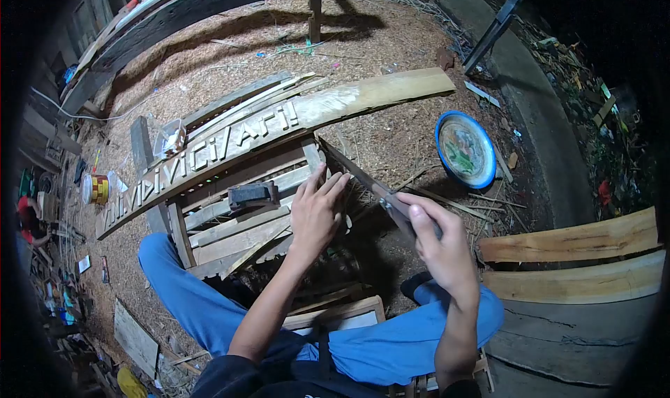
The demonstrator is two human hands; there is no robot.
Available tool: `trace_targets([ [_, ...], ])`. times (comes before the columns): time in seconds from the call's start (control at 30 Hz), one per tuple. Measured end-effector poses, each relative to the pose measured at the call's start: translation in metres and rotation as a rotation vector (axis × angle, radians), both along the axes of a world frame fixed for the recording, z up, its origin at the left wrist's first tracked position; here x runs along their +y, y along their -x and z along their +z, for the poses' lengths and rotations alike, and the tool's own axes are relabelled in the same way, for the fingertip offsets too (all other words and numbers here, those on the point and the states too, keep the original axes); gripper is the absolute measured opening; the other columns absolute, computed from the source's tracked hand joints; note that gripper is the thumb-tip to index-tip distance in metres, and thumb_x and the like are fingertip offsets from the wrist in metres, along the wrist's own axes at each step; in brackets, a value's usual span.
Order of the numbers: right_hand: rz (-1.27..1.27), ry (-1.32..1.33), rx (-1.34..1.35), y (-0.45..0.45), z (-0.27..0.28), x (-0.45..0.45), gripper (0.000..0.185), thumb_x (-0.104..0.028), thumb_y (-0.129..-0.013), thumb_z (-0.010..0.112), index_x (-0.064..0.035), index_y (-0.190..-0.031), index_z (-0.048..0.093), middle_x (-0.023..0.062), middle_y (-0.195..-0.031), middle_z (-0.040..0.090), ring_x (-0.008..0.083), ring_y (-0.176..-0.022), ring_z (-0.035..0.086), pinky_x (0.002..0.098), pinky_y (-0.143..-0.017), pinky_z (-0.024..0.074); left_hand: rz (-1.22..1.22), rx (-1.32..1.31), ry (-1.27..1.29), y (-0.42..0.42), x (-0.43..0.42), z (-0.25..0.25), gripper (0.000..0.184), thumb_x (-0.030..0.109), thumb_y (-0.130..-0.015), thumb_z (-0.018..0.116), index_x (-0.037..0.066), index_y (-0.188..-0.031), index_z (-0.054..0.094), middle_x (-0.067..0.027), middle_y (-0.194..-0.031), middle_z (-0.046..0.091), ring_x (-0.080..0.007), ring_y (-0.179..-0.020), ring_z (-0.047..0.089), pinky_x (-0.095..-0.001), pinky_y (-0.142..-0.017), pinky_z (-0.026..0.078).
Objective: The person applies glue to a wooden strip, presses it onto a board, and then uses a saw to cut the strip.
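My right hand (447, 244) is closed around the handle of a long-bladed tool (359, 178), its dark, narrow blade pointing up and left. The blade's far end reaches the underside of a long curved board (391, 91) with raised letters (265, 127) along its left part. My left hand (317, 209) lies with fingers stretched out, touching a pale wood strip (312, 153) on the slatted wooden bench (241, 232), left of the blade. Its thumb is partly hidden. Left of that hand, a dark block-shaped tool (252, 195) sits on the slats.
A blue-rimmed round basin (464, 150) is on the sawdust-covered ground to the right. Planks (569, 237) lie at the lower right. A clear plastic container (169, 139) and a small yellow-and-red bucket (95, 188) are on the left. A long bench (202, 10) stands behind.
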State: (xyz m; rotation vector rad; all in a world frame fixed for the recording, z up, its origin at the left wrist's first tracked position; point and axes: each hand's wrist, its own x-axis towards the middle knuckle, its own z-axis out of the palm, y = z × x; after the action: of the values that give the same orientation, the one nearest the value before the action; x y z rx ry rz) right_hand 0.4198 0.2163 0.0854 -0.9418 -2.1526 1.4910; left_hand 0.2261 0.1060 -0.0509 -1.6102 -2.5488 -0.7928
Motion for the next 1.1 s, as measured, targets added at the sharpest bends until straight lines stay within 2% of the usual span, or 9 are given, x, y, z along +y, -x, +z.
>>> trace_targets([
  [0.2,-0.027,0.055,-0.036,-0.006,0.012,0.005,0.035,-0.024,-0.11,0.056,0.0026,-0.128,0.07,0.0167,-0.117,0.077,0.0194,-0.111,0.07,0.0341,-0.099,0.0522,-0.007,0.018,-0.015,0.002,0.001,-0.005,0.086,0.002,-0.064,0.08,0.02,-0.147,0.06,-0.0003,-0.147,0.063,-0.0307,-0.148,0.044,-0.046,-0.117,0.041],
  [0.27,-0.045,0.06,-0.021,-0.008,0.011,0.002,0.035,-0.025,-0.11,0.058,0.0028,-0.127,0.071,0.0153,-0.115,0.077,0.0179,-0.11,0.069,0.0335,-0.099,0.0513,-0.013,0.035,0.008,0.002,0.001,-0.003,0.074,0.009,-0.073,0.077,0.019,-0.144,0.061,-0.0015,-0.144,0.065,-0.0311,-0.148,0.044,-0.0458,-0.12,0.038],
  [0.37,-0.092,0.057,-0.004,-0.014,0.01,0.006,0.036,-0.027,-0.109,0.06,0.0028,-0.126,0.071,0.0142,-0.115,0.077,0.0181,-0.11,0.069,0.0335,-0.1,0.0506,-0.005,0.011,-0.016,0.002,0.001,-0.004,0.083,0.003,-0.067,0.077,0.02,-0.146,0.06,0.0,-0.146,0.064,-0.0305,-0.148,0.044,-0.0468,-0.118,0.04],
  [0.57,-0.158,0.02,-0.031,-0.022,0.009,0.012,0.037,-0.028,-0.107,0.063,0.0033,-0.125,0.072,0.0129,-0.113,0.076,0.0173,-0.107,0.068,0.0333,-0.098,0.0506,-0.003,-0.015,-0.016,0.004,0.002,-0.004,0.079,0.003,-0.068,0.073,0.02,-0.145,0.062,0.0015,-0.145,0.064,-0.0302,-0.147,0.045,-0.0465,-0.118,0.039],
  [0.7,-0.183,0.123,-0.073,-0.025,0.022,0.009,0.037,-0.029,-0.107,0.064,0.0024,-0.125,0.072,0.0117,-0.112,0.077,0.0165,-0.106,0.067,0.0328,-0.097,0.0507,-0.009,-0.014,-0.01,0.004,0.002,-0.001,0.08,0.003,-0.068,0.072,0.021,-0.145,0.061,0.0023,-0.145,0.064,-0.0298,-0.148,0.044,-0.0463,-0.119,0.039],
  [0.77,-0.209,0.189,-0.137,-0.027,0.026,0.008,0.036,-0.028,-0.107,0.064,0.0022,-0.125,0.072,0.0112,-0.111,0.077,0.016,-0.106,0.067,0.0324,-0.096,0.0507,-0.001,-0.018,0.0,0.003,0.002,0.002,0.074,0.005,-0.073,0.074,0.022,-0.144,0.063,0.0024,-0.144,0.066,-0.03,-0.147,0.045,-0.0463,-0.119,0.039],
  [0.9,-0.146,0.117,-0.057,-0.032,0.017,0.009,0.034,-0.026,-0.106,0.066,0.0006,-0.125,0.073,0.0095,-0.109,0.077,0.0135,-0.101,0.067,0.0307,-0.093,0.0513,0.007,0.026,-0.089,0.002,0.005,-0.013,0.063,0.008,-0.079,0.076,0.02,-0.141,0.067,0.001,-0.141,0.068,-0.031,-0.147,0.046,-0.0469,-0.118,0.039],
  [0.97,-0.114,0.059,-0.019,-0.032,0.013,0.009,0.033,-0.026,-0.106,0.066,0.0001,-0.125,0.073,0.0092,-0.108,0.077,0.0128,-0.1,0.067,0.0302,-0.092,0.0514,-0.005,0.06,-0.131,0.0,0.005,-0.014,0.044,0.017,-0.089,0.075,0.016,-0.133,0.072,-0.0022,-0.138,0.071,-0.0334,-0.145,0.048,-0.0483,-0.118,0.038],
  [1.1,-0.09,0.066,-0.016,-0.027,0.009,0.005,0.032,-0.024,-0.105,0.067,0.0,-0.126,0.073,0.0091,-0.108,0.076,0.0124,-0.101,0.066,0.0298,-0.092,0.0511,-0.021,0.023,-0.16,0.003,0.005,-0.02,0.045,0.016,-0.088,0.075,0.017,-0.134,0.071,-0.0024,-0.139,0.07,-0.0338,-0.147,0.046,-0.0493,-0.119,0.037],
])
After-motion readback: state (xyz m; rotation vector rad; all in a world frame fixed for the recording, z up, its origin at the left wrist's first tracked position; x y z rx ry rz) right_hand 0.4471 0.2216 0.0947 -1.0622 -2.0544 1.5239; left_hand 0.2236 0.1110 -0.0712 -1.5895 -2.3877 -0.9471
